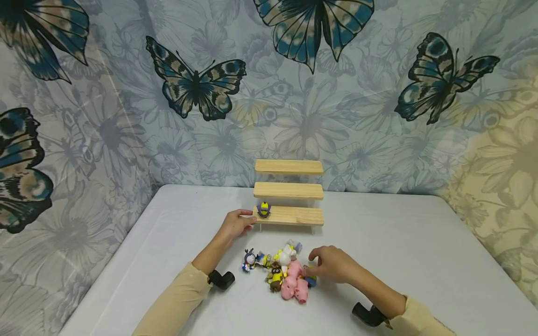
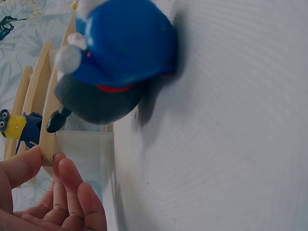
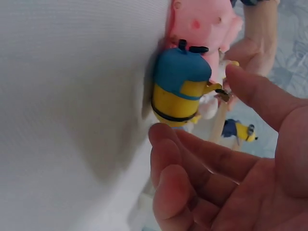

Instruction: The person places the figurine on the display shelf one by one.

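A three-step wooden shelf (image 1: 289, 191) stands at the back of the white table (image 1: 420, 252). One yellow minion figure in purple (image 1: 263, 209) stands on the left of its lowest step. My left hand (image 1: 247, 217) rests at that step's left end, and thumb and forefinger (image 2: 61, 166) touch the plank's end (image 2: 47, 139). My right hand (image 1: 314, 262) hovers by a pile of small toy figures (image 1: 286, 273). Its thumb (image 3: 269, 98) and fingers (image 3: 185, 154) curve open around a blue-and-yellow minion (image 3: 179, 89), with small gaps showing. Pink pigs (image 1: 294, 285) lie beside it.
A blue-capped dark figure (image 2: 115, 57) stands at the pile's left edge, close to my left wrist. Butterfly-print cloth (image 1: 197, 88) hangs behind and beside the table. Bare tabletop lies to the left and right of the toys.
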A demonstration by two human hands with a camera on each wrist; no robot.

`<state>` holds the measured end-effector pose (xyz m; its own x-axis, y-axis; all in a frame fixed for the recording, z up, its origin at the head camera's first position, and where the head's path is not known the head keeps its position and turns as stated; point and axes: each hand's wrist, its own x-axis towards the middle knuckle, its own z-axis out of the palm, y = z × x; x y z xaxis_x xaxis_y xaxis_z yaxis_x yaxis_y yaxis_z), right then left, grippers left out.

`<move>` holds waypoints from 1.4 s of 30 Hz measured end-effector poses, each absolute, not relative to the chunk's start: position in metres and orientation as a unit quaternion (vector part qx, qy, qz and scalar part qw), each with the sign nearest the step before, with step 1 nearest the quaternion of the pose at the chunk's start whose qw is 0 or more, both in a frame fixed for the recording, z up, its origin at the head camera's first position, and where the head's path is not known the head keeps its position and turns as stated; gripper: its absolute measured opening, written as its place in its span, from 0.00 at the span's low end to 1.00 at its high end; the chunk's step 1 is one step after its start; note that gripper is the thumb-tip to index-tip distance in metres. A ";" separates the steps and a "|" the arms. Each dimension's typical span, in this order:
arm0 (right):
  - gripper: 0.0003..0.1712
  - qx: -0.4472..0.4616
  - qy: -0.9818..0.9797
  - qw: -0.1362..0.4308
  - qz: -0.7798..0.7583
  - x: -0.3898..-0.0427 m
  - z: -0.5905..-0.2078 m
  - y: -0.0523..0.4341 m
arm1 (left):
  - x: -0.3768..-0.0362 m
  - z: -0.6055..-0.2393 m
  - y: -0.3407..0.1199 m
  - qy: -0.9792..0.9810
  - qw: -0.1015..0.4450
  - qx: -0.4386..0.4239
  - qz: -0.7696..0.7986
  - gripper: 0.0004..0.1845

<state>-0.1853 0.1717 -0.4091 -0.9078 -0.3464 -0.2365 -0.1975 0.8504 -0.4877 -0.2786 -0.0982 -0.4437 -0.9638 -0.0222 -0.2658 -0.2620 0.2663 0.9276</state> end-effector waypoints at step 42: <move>0.16 -0.218 0.926 0.212 -0.225 -0.186 -0.411 0.182 | -0.279 -0.442 -0.097 0.796 0.100 -0.090 0.590 0.19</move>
<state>-0.1861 0.1818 -0.4112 -0.8152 -0.4988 -0.2944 -0.3080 0.8039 -0.5089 -0.2786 -0.0968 -0.4417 -0.9640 -0.0254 -0.2645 -0.2605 0.2868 0.9219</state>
